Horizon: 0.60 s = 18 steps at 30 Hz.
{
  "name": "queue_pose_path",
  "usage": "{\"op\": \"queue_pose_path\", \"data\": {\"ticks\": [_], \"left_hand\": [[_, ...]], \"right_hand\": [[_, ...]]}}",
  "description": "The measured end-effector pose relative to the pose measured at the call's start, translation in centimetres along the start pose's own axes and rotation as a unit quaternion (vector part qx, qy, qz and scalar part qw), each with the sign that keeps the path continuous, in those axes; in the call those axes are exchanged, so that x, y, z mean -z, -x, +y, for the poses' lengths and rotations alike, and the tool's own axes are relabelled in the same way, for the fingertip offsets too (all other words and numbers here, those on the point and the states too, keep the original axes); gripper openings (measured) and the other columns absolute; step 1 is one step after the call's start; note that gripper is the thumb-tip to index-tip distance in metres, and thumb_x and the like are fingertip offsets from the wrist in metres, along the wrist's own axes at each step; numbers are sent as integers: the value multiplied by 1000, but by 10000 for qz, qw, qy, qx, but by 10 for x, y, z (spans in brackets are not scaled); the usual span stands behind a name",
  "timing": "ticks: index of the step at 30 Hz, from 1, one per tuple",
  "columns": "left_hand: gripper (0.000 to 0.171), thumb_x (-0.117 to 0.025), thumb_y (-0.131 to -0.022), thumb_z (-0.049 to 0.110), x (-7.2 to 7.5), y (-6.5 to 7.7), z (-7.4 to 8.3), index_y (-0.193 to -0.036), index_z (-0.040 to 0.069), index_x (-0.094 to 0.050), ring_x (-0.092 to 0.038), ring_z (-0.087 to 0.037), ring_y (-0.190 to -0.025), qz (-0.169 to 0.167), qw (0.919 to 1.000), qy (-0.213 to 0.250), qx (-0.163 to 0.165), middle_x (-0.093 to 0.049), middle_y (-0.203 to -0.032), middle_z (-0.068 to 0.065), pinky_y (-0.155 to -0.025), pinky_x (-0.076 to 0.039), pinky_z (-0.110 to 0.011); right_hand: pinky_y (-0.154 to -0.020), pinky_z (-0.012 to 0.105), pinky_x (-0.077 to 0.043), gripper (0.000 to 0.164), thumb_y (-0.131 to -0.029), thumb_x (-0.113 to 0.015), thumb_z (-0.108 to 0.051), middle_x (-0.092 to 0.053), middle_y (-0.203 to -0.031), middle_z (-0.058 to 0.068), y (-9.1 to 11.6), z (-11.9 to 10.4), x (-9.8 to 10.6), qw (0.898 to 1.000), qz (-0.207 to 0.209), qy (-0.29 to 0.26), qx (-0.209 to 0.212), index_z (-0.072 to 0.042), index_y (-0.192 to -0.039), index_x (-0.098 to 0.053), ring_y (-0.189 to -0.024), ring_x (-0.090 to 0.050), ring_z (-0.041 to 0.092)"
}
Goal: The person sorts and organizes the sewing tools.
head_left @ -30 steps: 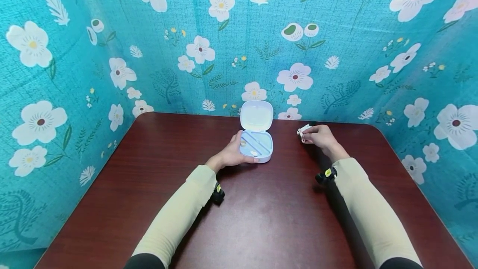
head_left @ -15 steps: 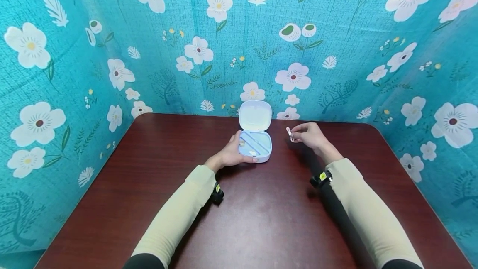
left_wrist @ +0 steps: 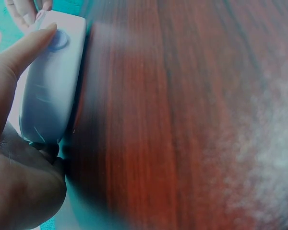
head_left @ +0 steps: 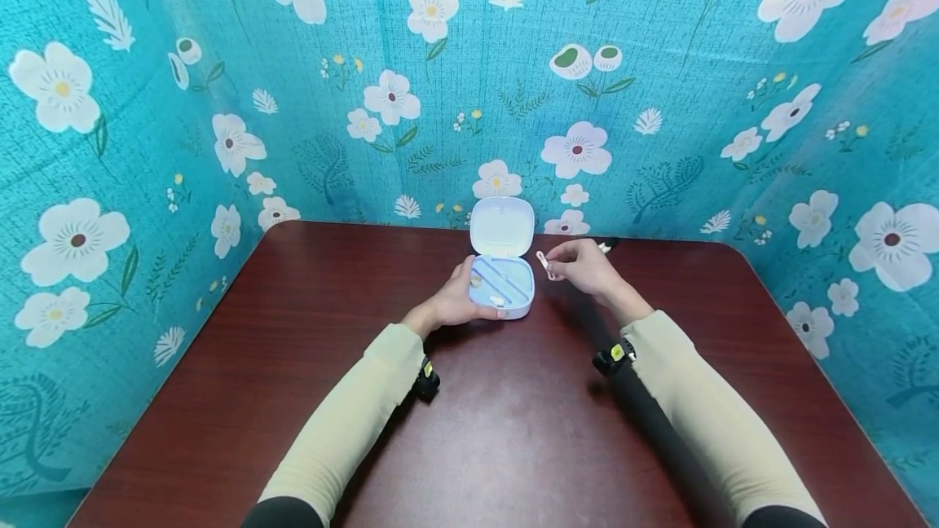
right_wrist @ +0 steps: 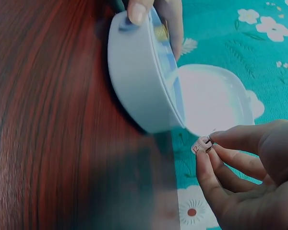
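A light blue hinged box (head_left: 519, 310) stands on the table with its pale lid (head_left: 502, 226) raised behind it. My left hand (head_left: 458, 298) grips the box's left side, its thumb along the front wall, as the left wrist view also shows. Slanting dividers and a small gold-coloured thing (head_left: 476, 282) show inside. Just right of the box, above the table, my right hand (head_left: 587, 267) pinches a small looped whitish strip (right_wrist: 200, 144) between thumb and fingertips. Red marks like "12" and fine lines show on the strip; the fingers cover part of it.
A small white thing with a dark end (head_left: 605, 248) lies at the table's back edge, partly hidden behind the right hand. The dark red wooden table (head_left: 513, 430) meets a blue flowered cloth (head_left: 411, 145) at the back and sides.
My right hand has moved left towards the box with the whitish strip, away from the white thing at the back edge. The left hand stays on the box.
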<state>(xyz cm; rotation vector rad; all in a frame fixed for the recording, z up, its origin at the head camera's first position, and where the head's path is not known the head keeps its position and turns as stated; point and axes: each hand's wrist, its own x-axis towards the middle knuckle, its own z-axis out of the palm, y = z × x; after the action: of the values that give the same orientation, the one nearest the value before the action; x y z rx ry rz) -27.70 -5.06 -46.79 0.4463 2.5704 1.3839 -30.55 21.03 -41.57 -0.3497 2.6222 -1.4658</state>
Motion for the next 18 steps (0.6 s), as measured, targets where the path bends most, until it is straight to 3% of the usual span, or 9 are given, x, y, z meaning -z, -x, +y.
{"op": "queue_pose_path", "data": {"ticks": [4,10,14,18], "left_hand": [[118,-88,-59,43,-1,0,-2,-147,16,-13,-36,-17,-119,17,10000,9,-37,-30,-136,-3,-103,-31,-38],[118,-87,-59,44,-2,0,-3,-147,18,-13,-35,-17,-119,11,10000,66,-25,-29,-137,-2,-102,-31,-39],[118,-87,-60,43,-2,1,-3,-148,17,-12,-34,-18,-119,12,9999,145,-49,-28,-137,-2,-102,-31,-40],[117,-87,-61,41,-2,1,-2,-147,17,-12,-35,-17,-119,9,9998,199,-86,-28,-137,-2,-102,-32,-39]], "right_hand": [[-74,46,-52,17,-87,-62,-3,-66,-91,19,-1,-6,-9,9996,10,216,172,5,-102,-66,-78,-63,31],[-68,37,-53,18,-86,-62,-1,-67,-94,21,-3,-14,-20,9990,-18,335,284,6,-102,-66,-83,-64,36],[-64,30,-51,17,-85,-63,-3,-68,-91,15,-5,-18,-27,9961,133,749,456,3,-100,-68,-77,-65,26],[-65,32,-51,13,-85,-65,-5,-68,-87,10,-10,-18,-33,9890,337,1267,680,-1,-97,-70,-74,-63,20]]}}
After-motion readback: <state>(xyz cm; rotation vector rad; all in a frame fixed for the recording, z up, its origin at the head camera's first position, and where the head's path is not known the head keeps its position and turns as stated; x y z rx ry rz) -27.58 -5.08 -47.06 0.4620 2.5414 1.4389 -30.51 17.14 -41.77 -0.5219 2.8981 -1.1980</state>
